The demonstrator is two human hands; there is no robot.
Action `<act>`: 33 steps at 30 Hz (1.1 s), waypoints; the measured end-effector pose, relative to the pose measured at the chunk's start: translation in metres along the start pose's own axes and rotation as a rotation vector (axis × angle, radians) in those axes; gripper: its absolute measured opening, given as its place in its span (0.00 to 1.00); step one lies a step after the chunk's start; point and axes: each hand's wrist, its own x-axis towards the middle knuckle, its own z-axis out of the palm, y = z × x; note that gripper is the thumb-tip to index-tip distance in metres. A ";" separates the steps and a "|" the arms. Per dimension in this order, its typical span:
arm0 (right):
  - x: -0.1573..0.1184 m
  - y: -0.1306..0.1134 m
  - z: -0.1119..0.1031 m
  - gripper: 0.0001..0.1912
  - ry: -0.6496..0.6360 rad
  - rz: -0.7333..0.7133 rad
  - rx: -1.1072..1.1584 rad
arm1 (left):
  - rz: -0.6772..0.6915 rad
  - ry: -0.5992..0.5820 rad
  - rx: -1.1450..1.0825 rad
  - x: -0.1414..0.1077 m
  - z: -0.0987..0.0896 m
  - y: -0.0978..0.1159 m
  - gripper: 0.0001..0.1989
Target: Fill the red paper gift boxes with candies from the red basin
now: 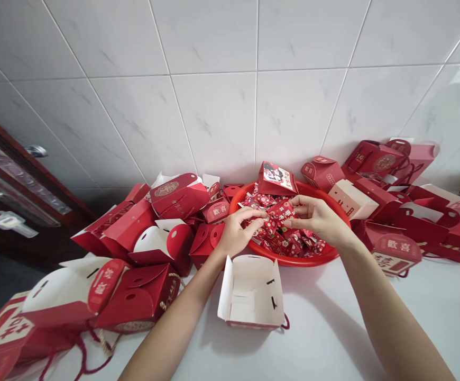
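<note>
My right hand (313,218) grips red packet (284,210) over basin (305,261); left hand (238,228), can't tell grip. Box (251,291) before basin: open, unfilled.

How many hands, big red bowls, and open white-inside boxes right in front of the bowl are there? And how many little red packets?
Hands: 2, the left hand and the right hand
Big red bowl: 1
Open white-inside box in front: 1
Total: 4
Little red packets: too jumbled to count, so not in the total.
</note>
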 end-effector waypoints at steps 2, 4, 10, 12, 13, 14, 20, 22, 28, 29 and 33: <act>0.000 0.000 0.000 0.23 0.027 -0.014 -0.037 | 0.003 0.004 -0.001 0.000 0.000 0.000 0.09; 0.000 0.000 -0.001 0.22 0.068 -0.039 -0.077 | 0.004 0.007 0.000 0.000 0.000 -0.001 0.09; 0.002 0.004 0.001 0.22 0.064 -0.059 -0.145 | 0.014 0.028 -0.014 -0.001 0.001 -0.004 0.09; 0.003 0.006 0.002 0.22 0.063 -0.055 -0.148 | 0.020 0.029 -0.012 -0.001 0.001 -0.004 0.10; 0.004 0.006 0.003 0.22 0.065 -0.054 -0.148 | 0.024 0.029 -0.008 -0.001 0.001 -0.005 0.10; 0.004 0.006 0.003 0.22 0.067 -0.054 -0.148 | 0.029 0.027 -0.004 -0.001 0.001 -0.005 0.10; 0.003 0.006 0.003 0.22 0.060 -0.070 -0.141 | 0.057 0.000 0.019 -0.001 0.002 -0.006 0.11; 0.003 0.005 0.003 0.22 0.056 -0.063 -0.134 | 0.063 0.002 0.023 -0.001 0.001 -0.006 0.11; 0.002 0.005 0.000 0.26 -0.005 -0.038 -0.108 | 0.055 0.011 0.022 -0.001 0.001 -0.004 0.11; 0.002 0.005 -0.001 0.26 -0.011 -0.034 -0.109 | 0.050 0.014 0.019 -0.001 0.001 -0.004 0.12; 0.001 0.004 -0.003 0.28 -0.035 -0.010 -0.094 | 0.034 0.017 0.012 -0.001 0.001 -0.003 0.11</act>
